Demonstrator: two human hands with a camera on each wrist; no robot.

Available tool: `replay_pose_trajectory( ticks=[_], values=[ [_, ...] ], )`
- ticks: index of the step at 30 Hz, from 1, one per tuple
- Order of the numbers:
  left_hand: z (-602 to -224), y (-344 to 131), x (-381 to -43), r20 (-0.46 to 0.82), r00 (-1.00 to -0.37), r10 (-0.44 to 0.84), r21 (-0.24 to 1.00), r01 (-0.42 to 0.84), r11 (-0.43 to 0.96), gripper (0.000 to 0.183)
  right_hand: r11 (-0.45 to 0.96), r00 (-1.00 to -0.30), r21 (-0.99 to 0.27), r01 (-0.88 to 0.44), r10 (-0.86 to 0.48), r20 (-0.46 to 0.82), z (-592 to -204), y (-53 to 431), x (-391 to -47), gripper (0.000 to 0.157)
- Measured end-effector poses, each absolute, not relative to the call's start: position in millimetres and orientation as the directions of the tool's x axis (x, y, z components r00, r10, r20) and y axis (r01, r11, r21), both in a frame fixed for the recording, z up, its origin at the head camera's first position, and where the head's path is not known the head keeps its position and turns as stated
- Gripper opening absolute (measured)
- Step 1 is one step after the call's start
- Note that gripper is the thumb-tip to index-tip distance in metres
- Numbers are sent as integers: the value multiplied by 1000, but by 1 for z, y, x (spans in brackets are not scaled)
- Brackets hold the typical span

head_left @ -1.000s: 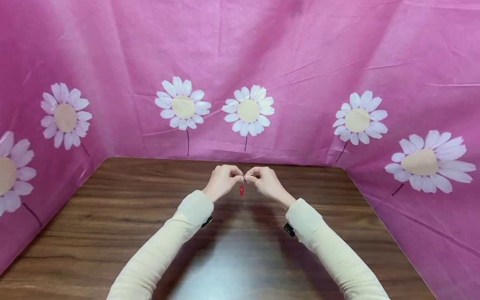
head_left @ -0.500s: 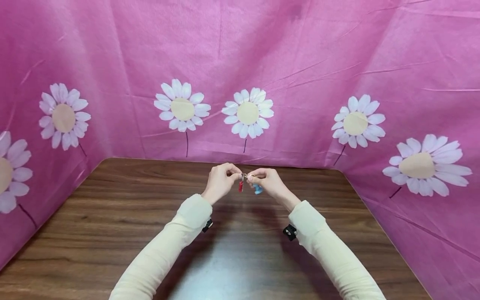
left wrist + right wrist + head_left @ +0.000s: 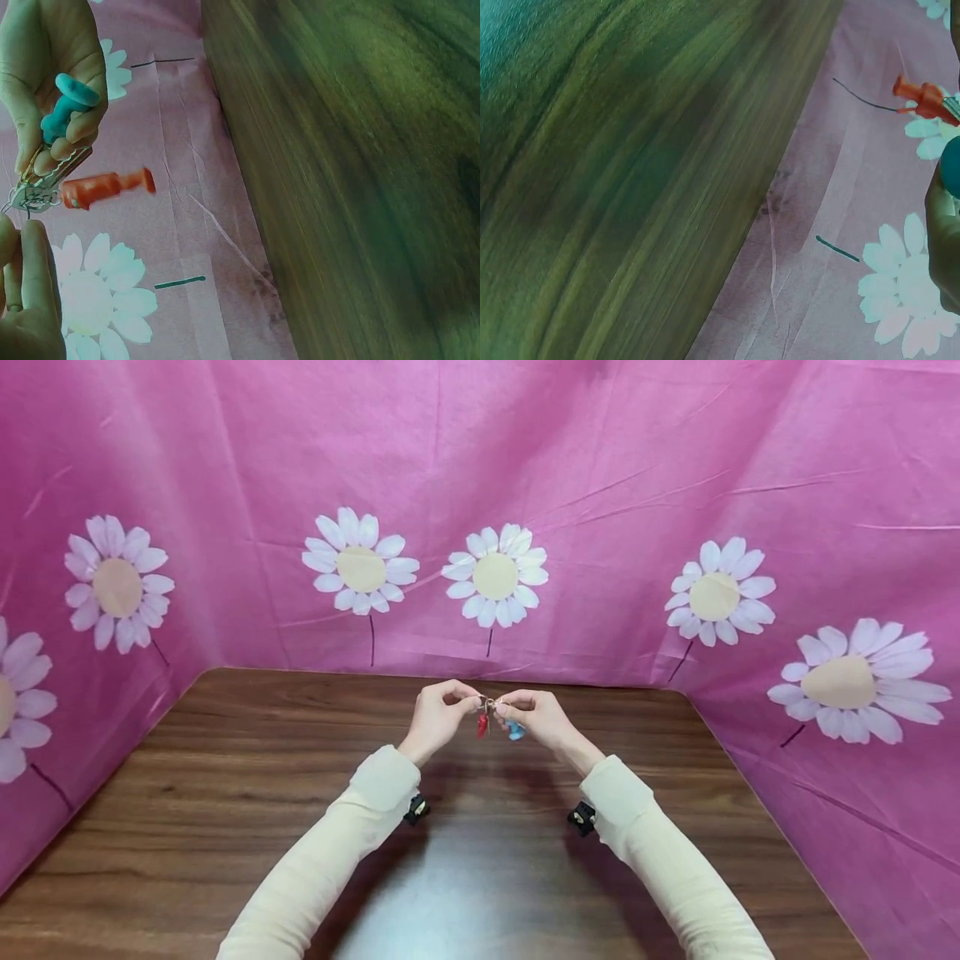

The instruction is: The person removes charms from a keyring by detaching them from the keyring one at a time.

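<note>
Over the far middle of the table, my left hand [image 3: 438, 720] pinches a metal key ring [image 3: 487, 703] between thumb and fingertips. From the ring hang a red pin-shaped charm [image 3: 482, 724] and, clearer in the left wrist view, silver keys [image 3: 64, 169]. Facing it, my right hand [image 3: 546, 720] pinches a gold-coloured metal piece close to the ring; its exact kind is partly hidden by the fingers. A blue pin-shaped charm [image 3: 514, 730] lies against those right fingers, seen larger as the teal charm [image 3: 67, 109] in the left wrist view.
The brown wood-grain table [image 3: 225, 827] stretches below both arms. A pink cloth [image 3: 600, 460] printed with white daisies rises along its back and sides. Black wrist cameras [image 3: 582, 818] sit under the pale sleeves.
My hands have drawn slightly apart, so more of the metal between the fingertips shows. The blue charm, almost hidden a second ago, has come into view under my right fingers.
</note>
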State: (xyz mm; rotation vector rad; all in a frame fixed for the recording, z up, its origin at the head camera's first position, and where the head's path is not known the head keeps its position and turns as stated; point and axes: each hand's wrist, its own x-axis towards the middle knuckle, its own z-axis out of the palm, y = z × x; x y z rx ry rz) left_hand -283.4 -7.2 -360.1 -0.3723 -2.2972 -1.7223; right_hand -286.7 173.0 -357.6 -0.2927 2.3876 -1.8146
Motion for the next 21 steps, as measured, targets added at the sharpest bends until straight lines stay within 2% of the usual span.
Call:
replay_pose_trajectory(
  ticks=[3, 9, 14, 21],
  values=[
    [-359, -9, -283, 321, -946, 40, 920, 322, 223, 5, 259, -971, -961, -97, -237, 35, -358, 173, -289, 26],
    [-357, -19, -288, 239, -971, 6, 970, 239, 44, 10, 295, -966, -946, -135, -252, 60, -367, 179, -296, 25],
    [-356, -39, -286, 254, -967, -11, 961, 251, 119, 9, 358, -954, -920, -163, -294, 55, -381, 184, -307, 23],
    [-364, -57, -276, 224, -972, 66, 958, 233, 169, 12, 400, -963, -892, -210, -242, 118, -404, 186, -327, 20]
  ],
)
